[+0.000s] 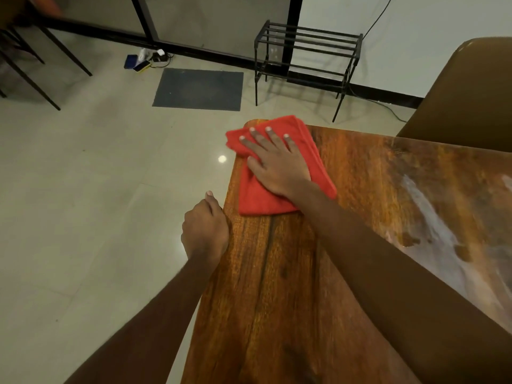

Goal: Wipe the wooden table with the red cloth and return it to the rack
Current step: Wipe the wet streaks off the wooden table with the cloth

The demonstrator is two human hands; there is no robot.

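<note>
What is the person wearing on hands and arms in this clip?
Left hand and right hand are bare: no gloves, watch or bracelet. Both forearms are uncovered to the frame edge; no sleeve shows. A faint line on one right finger might be a ring; too small to tell.

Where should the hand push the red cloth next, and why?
Probably slide the folded red cloth rightwards across the brown wooden table. The right hand presses it flat at the far left corner, while a pale streaky patch further right looks unwiped, though it might only be glare.
</note>
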